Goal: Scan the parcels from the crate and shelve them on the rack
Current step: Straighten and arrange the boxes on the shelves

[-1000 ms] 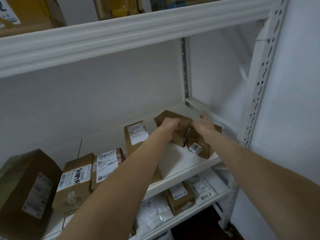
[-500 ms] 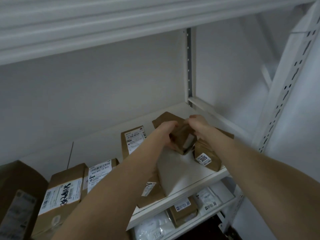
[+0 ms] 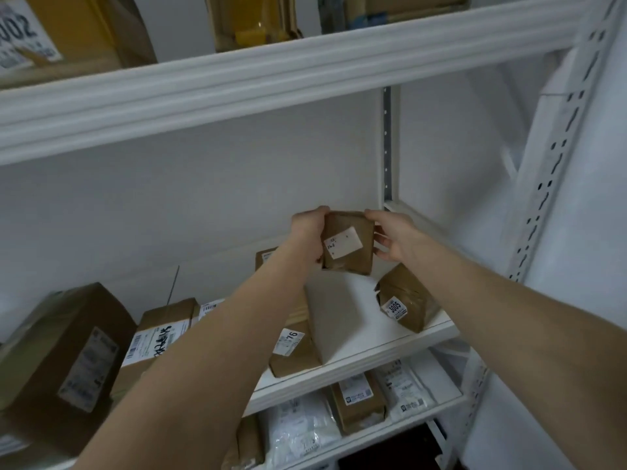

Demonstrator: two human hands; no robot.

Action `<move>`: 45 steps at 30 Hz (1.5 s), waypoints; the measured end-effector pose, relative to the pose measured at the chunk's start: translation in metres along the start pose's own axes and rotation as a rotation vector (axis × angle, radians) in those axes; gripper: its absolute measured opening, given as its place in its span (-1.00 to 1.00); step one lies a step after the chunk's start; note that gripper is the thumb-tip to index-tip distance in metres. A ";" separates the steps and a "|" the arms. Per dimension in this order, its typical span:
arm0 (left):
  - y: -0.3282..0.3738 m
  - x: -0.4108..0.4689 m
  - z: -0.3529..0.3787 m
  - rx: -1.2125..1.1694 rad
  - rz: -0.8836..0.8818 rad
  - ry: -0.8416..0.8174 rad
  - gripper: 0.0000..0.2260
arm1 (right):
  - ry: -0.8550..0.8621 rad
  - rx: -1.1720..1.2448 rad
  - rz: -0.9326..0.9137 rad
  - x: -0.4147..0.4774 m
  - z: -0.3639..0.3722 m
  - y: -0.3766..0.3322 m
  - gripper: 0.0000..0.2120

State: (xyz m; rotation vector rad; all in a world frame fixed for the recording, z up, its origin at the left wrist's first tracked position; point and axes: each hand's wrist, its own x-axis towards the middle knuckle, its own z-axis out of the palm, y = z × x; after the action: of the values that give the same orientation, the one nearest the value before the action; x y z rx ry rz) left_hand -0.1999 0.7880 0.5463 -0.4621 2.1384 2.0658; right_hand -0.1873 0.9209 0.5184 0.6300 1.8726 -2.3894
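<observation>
A small brown parcel [image 3: 349, 244] with a white handwritten label hangs in the air above the middle shelf [image 3: 366, 351] of the white rack. My left hand [image 3: 310, 232] grips its left side and my right hand [image 3: 395, 240] holds its right side, label facing me. Below it on the shelf lies another small brown parcel marked 3005 [image 3: 403, 305]. The crate is not in view.
Further left on the same shelf stand a narrow box [image 3: 293, 344] and larger cardboard boxes [image 3: 68, 357]. White bags and a brown box [image 3: 358, 403] lie on the shelf below. The upper shelf beam [image 3: 271, 72] carries boxes. A perforated upright [image 3: 549, 184] stands at right.
Both hands have lifted the small parcel off the shelf and turned it so its white label faces me. The 3005 parcel stayed on the shelf.
</observation>
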 end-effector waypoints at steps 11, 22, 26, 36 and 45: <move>0.007 -0.050 -0.010 -0.074 -0.012 -0.006 -0.52 | -0.080 0.074 0.005 -0.053 -0.017 -0.012 -0.74; 0.015 -0.071 -0.008 -0.109 0.015 -0.043 -0.55 | -0.073 0.139 -0.100 -0.067 -0.022 -0.019 -0.54; 0.015 -0.075 -0.006 -0.115 0.033 -0.026 -0.50 | -0.068 0.143 -0.104 -0.071 -0.022 -0.022 -0.66; 0.013 -0.064 -0.007 -0.084 0.069 -0.022 -0.61 | -0.086 0.197 -0.072 -0.065 -0.021 -0.013 -0.91; -0.041 -0.048 -0.005 0.071 -0.051 -0.002 -0.67 | -0.074 -0.187 0.040 -0.030 -0.022 0.044 -0.92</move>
State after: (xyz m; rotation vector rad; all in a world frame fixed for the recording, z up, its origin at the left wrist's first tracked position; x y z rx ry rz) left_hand -0.1419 0.7886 0.5221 -0.4993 2.1670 1.9564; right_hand -0.1411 0.9235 0.4833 0.5511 2.0003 -2.1490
